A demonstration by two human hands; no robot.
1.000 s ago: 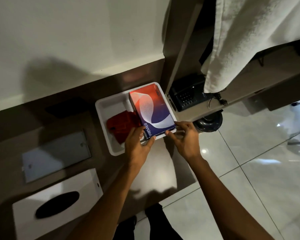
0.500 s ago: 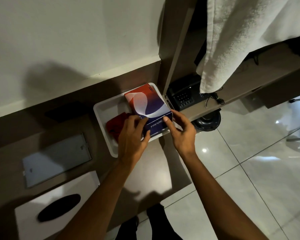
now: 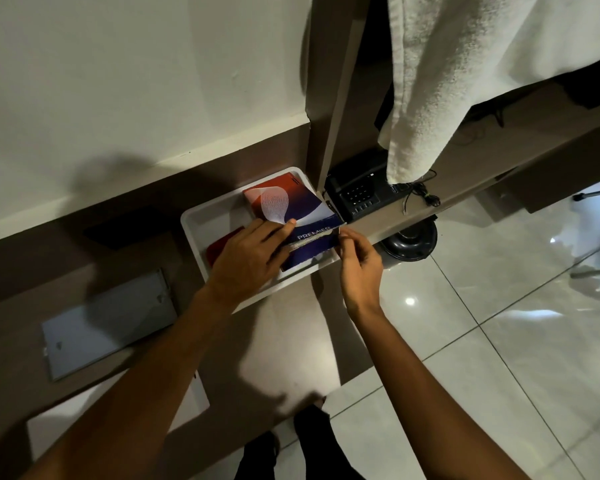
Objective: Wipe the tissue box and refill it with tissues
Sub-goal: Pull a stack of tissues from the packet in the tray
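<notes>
A red, white and blue tissue pack (image 3: 284, 206) marked PREMIER lies in a white tray (image 3: 196, 223) on the brown counter. My left hand (image 3: 248, 254) presses on the pack's near end, thumb on top. My right hand (image 3: 355, 251) pinches the pack's near right corner, where the wrapper is split and white tissue edges show. A red cloth (image 3: 219, 245) lies in the tray, mostly hidden under my left hand. The white tissue box (image 3: 118, 407) sits at the lower left, largely covered by my left forearm.
A grey flat panel (image 3: 108, 322) lies on the counter left of my arm. A black telephone (image 3: 357, 192) stands right of the tray, with a white towel (image 3: 447, 81) hanging above it. A black round object (image 3: 413, 239) sits on the tiled floor.
The pack's near end has been lifted and its wrapper opened at the end. My left hand moved onto the pack, and my right hand shifted to pinch the corner.
</notes>
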